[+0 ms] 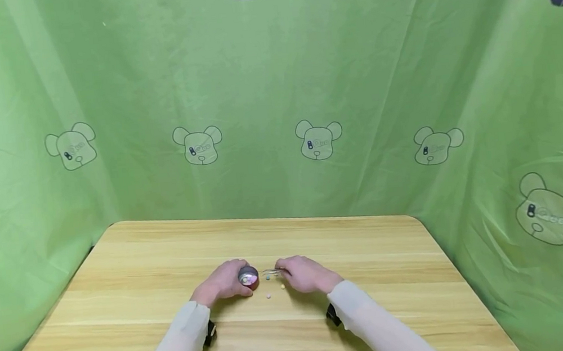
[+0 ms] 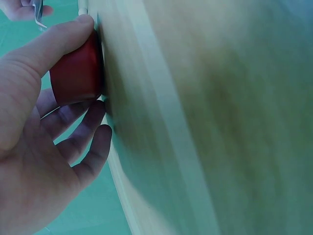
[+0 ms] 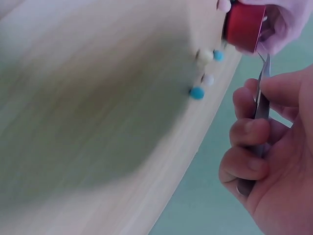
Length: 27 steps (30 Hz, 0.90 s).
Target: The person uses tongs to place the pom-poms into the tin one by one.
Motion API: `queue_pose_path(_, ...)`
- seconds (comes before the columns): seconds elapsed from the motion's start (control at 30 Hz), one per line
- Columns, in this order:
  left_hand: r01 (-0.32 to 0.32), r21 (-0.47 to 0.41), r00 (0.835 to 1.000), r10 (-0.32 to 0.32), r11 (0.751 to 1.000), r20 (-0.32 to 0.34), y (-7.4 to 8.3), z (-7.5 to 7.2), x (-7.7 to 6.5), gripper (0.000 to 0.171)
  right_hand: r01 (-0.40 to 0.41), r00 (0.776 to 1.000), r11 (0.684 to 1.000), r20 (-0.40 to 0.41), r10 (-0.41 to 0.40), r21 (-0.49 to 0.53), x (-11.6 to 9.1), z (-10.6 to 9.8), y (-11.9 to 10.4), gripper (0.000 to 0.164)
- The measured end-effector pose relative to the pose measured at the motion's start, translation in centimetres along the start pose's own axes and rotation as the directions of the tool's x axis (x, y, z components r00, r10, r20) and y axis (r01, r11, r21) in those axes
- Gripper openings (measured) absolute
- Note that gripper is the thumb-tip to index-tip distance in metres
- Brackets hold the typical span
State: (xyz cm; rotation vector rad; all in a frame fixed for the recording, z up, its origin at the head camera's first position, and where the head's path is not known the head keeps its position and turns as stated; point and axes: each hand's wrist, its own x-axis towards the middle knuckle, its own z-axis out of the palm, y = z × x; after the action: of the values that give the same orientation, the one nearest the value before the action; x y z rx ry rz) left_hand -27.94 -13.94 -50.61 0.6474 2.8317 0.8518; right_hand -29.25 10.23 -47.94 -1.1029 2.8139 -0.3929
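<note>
A small round red tin (image 1: 253, 284) stands on the table with its shiny inside facing up. My left hand (image 1: 224, 281) grips it, thumb on the near side and fingers round the far side; in the left wrist view its red wall (image 2: 78, 73) shows between thumb and fingers. My right hand (image 1: 308, 274) holds metal tweezers (image 3: 262, 103) with bent tips, their handle wrapped by curled fingers. In the right wrist view the tips overlap the tin's rim. Small beads lie between the hands: a pink bead (image 1: 268, 296), a yellow bead (image 1: 282, 286) and a blue bead (image 3: 197, 93) among them.
The wooden table (image 1: 167, 254) has rounded far corners. A green curtain (image 1: 262, 183) with bear-head prints hangs behind it and along both sides. Black wrist straps (image 1: 333, 314) sit below the light sleeves (image 1: 377, 324).
</note>
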Motion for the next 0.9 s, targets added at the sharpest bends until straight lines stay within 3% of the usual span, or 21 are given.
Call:
queue_pose_path(0.47, 0.011, -0.021, 1.0, -0.011, 1.0, -0.002, 0.1, 0.1, 0.0, 0.053, -0.073, 0.997, 0.997, 0.0, 0.073, 0.007, -2.6, -0.4, 3.2, 0.017)
queue_pose_path(0.9, 0.018, -0.015, 1.0, -0.018, 1.0, 0.001, 0.0, 0.0, 0.1, 0.053, -0.072, 0.997, 0.997, 0.027, 0.072, 0.007, -3.1, 0.5, 4.3, 0.015)
